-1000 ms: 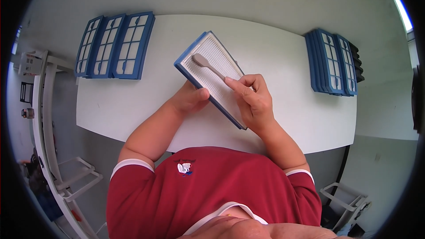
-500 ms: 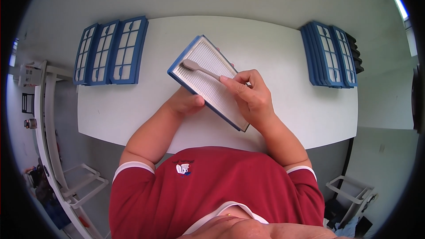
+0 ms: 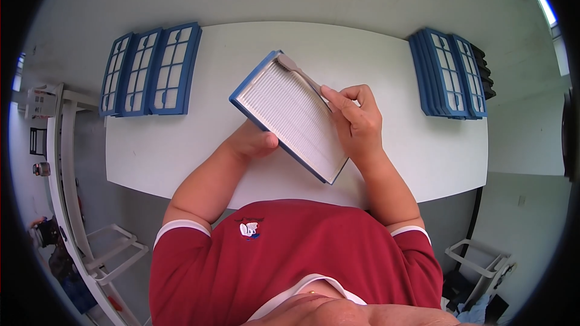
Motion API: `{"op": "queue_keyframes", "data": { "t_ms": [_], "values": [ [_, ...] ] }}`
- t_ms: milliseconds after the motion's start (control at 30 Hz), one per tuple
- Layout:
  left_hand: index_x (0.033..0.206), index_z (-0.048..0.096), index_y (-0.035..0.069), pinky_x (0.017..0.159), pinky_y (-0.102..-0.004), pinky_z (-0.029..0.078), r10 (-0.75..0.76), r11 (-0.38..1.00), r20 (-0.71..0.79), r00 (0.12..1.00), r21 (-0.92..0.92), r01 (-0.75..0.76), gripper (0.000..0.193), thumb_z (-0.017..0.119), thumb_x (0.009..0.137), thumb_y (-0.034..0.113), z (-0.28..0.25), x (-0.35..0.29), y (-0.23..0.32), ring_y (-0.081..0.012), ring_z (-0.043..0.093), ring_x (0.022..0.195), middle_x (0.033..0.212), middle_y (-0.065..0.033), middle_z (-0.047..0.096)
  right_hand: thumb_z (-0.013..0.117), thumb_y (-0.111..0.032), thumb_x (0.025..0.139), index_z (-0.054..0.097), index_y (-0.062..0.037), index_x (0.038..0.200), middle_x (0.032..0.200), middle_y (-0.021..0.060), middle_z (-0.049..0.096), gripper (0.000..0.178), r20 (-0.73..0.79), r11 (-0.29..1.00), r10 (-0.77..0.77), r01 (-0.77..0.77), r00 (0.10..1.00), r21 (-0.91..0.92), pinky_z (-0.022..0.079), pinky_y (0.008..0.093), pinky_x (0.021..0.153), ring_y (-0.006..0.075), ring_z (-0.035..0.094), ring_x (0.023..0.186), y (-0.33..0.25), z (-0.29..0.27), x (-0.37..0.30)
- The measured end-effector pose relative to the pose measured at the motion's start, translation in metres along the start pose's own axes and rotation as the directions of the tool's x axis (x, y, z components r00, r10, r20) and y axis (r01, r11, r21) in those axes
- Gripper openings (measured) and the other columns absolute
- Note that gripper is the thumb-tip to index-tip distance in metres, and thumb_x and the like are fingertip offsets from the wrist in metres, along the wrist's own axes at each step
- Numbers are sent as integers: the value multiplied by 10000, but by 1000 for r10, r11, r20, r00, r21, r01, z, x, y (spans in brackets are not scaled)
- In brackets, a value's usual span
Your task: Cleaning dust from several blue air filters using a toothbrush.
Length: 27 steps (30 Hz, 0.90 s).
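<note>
A rectangular air filter with a blue frame and white pleats is held tilted above the white table. My left hand grips its lower left edge, the thumb on the rim and the other fingers hidden underneath. In my right hand is a small greyish-brown brush, shaped like a toothbrush, pinched by the handle between thumb and fingers. The brush head rests at the filter's upper corner, on or just over the pleats near the frame.
Blue-framed filters lie overlapping in a row at the table's left. Another stack of such filters sits at the right, beside black ridged parts. The white table has a wall behind it. A white frame stands at the lower left.
My right hand has moved the brush up and to the right across the pleats, from near the left edge to the upper corner. The filter has tilted slightly; my left hand stays put.
</note>
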<state>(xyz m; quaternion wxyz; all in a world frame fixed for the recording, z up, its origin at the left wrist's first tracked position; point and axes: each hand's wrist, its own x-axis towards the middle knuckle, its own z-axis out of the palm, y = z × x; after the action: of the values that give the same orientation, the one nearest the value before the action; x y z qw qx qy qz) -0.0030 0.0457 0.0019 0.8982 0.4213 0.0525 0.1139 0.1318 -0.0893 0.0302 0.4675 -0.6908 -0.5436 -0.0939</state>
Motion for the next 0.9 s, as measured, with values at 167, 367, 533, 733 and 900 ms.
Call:
{"op": "queue_keyframes", "data": {
  "t_ms": [167, 367, 533, 733, 900],
  "values": [
    [1388, 243, 179, 1047, -446, 383, -20, 1000, -25, 999, 18, 20, 1166, 880, 455, 466, 2, 2, 0, -284, 425, 1242, 1291, -107, 449, 665, 60, 716, 675, -102, 1018, 760, 61, 545, 342, 5, 999, -40, 40, 999, 17, 469, 272, 513, 177, 542, 639, -2, 3, -5],
    [1394, 239, 206, 1054, -462, 367, 29, 999, -35, 999, 36, -28, 1152, 883, 470, 450, -9, 3, -6, -281, 411, 1258, 1291, -100, 460, 675, 69, 705, 675, -92, 1018, 745, 59, 545, 352, 70, 978, -96, 81, 993, 195, 464, 268, 526, 175, 541, 640, -15, 4, -11],
    [1384, 266, 218, 1036, -468, 388, 127, 991, -82, 988, 47, -123, 1130, 889, 467, 441, -6, 7, 1, -297, 428, 1241, 1279, -87, 470, 671, 71, 711, 683, -115, 1014, 747, 49, 548, 355, 185, 953, -86, 26, 979, 303, 469, 271, 544, 171, 545, 648, -19, -1, -11],
    [1379, 275, 229, 1031, -478, 394, 139, 990, -80, 987, 12, -139, 1120, 891, 466, 432, -5, 9, 4, -312, 440, 1227, 1273, -85, 473, 676, 51, 719, 688, -126, 1006, 751, 50, 547, 338, 150, 976, -47, 14, 988, 220, 465, 271, 533, 168, 546, 646, -10, -2, -9],
    [1384, 263, 239, 1032, -478, 396, 111, 994, -102, 988, 14, -111, 1142, 890, 451, 442, -2, 7, 4, -314, 425, 1238, 1284, -92, 455, 676, 46, 722, 688, -113, 996, 747, 54, 542, 317, 103, 990, -25, 9, 994, 144, 463, 271, 525, 171, 545, 643, -5, -2, -6]
  ]
}}
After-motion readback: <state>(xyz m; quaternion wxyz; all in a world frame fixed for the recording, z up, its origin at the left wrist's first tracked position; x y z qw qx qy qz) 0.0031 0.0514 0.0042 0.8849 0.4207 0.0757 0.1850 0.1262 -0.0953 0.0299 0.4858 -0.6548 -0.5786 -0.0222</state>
